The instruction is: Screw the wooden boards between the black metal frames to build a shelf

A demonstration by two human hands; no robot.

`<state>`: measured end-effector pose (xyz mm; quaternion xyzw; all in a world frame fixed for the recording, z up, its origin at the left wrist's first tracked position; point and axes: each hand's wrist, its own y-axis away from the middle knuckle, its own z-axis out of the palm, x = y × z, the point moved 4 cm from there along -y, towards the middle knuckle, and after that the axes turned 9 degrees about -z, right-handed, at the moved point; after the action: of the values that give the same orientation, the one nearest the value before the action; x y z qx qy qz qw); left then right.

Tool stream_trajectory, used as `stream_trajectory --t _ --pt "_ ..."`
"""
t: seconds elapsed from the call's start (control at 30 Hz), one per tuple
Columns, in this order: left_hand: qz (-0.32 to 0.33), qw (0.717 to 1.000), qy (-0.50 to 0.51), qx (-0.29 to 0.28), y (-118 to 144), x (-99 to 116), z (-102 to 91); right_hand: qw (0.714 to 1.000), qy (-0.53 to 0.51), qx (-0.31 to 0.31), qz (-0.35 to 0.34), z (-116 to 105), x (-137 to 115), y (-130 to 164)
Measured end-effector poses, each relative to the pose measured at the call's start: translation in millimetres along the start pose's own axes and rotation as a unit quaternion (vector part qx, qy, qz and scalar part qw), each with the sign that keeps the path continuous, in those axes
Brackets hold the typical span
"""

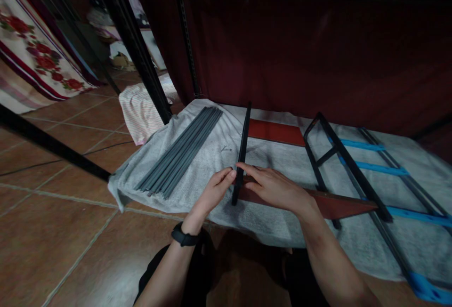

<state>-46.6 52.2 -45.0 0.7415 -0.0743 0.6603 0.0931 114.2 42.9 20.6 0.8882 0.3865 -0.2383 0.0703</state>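
Note:
A black bar (245,140) stands across the left ends of two reddish-brown boards, the far board (275,132) and the near board (332,204). My left hand (217,189) is closed at the bar's left side, thumb and fingers pinched together; anything between them is too small to make out. From the right, my right hand (277,188) reaches over the near board, its fingertips and thumb gripping the bar. A few small screws (226,149) lie on the grey cloth (208,156) beyond my left hand. At the boards' right ends is a black frame (326,156).
Several grey rods (181,151) lie bundled at the left. Blue-and-black ladder-like frames (381,169) lie at the right. Black metal posts (139,43) rise at the left, and a dark red curtain (300,57) hangs behind. Brown tiles (60,231) cover the floor.

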Motion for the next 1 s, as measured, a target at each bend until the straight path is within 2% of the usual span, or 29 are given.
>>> stream_trajectory --t 0.1,0.33,0.5,0.63,0.83,1.0 --pt "-0.005 1.0 0.014 0.009 -1 -2 1.7 1.0 0.005 -0.002 0.0 0 0 0" --pt "0.048 0.997 -0.05 0.029 3 1 1.8 1.0 0.004 -0.002 0.0 -1 -1 0" --pt "0.075 0.992 -0.099 0.023 3 7 0.4 1.0 -0.001 -0.005 -0.001 0 0 0" --pt "0.041 0.996 -0.069 0.032 1 5 -1.3 1.0 0.002 -0.009 0.009 -1 0 1" --pt "-0.017 0.999 0.015 0.031 0 2 0.7 0.997 0.041 0.005 0.065 -11 0 11" --pt "-0.002 0.999 -0.017 0.038 3 6 2.2 0.994 0.095 -0.028 0.051 -14 -6 12"
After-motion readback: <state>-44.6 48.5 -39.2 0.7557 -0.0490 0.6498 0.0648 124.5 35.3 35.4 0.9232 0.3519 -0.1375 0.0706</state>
